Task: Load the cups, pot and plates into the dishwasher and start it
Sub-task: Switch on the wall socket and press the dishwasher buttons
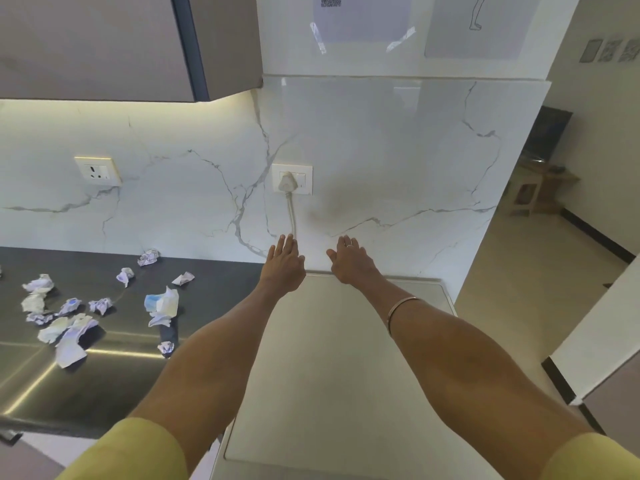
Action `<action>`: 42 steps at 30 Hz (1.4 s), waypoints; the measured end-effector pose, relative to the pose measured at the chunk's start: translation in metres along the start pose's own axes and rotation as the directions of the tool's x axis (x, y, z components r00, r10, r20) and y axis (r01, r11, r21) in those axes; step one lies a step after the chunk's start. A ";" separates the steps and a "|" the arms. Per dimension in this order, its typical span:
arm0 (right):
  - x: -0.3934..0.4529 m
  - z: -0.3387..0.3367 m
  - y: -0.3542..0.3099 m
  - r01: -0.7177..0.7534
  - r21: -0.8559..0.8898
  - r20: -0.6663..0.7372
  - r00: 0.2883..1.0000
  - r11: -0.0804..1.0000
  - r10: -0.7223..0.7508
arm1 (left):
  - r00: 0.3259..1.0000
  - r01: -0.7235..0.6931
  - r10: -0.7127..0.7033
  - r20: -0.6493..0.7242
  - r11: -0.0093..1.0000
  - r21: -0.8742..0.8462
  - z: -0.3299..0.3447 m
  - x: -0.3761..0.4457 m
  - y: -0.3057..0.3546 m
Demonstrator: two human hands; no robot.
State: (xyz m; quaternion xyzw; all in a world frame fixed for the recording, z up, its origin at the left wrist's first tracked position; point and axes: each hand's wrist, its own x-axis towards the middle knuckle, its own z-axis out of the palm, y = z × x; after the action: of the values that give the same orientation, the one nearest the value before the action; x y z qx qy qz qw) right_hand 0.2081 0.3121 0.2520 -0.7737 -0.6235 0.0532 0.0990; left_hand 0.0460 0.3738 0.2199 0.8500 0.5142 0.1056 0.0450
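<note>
While I watch from the head view, both arms stretch over the white appliance top [311, 358] — possibly the dishwasher. Left hand [284, 263] and right hand [349, 259] are flat, fingers straight, holding nothing. Beyond — a plugged wall socket [292, 179].

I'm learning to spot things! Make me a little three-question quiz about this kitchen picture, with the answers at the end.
1. True or false: the left hand holds a cup.
2. What lies scattered on the dark counter? A) spoons B) crumpled paper scraps C) apples
3. Fill in: the white plug sits in the wall ____.

Key:
1. False. Both the left hand and the right hand are empty, fingers straight, reaching out over the white appliance top.
2. B
3. socket
</note>
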 end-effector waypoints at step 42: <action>-0.313 0.153 -0.050 -0.099 -0.010 0.197 0.975 0.995 0.099 | 0.934 -0.013 0.056 0.353 0.992 -0.125 0.110 -0.352 -0.067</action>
State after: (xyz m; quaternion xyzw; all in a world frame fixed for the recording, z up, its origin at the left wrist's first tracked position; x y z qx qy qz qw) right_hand 0.0613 0.0302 0.1008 -0.7947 -0.5909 0.1346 0.0340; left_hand -0.1457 0.0973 0.0537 0.8597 0.4752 -0.0182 0.1866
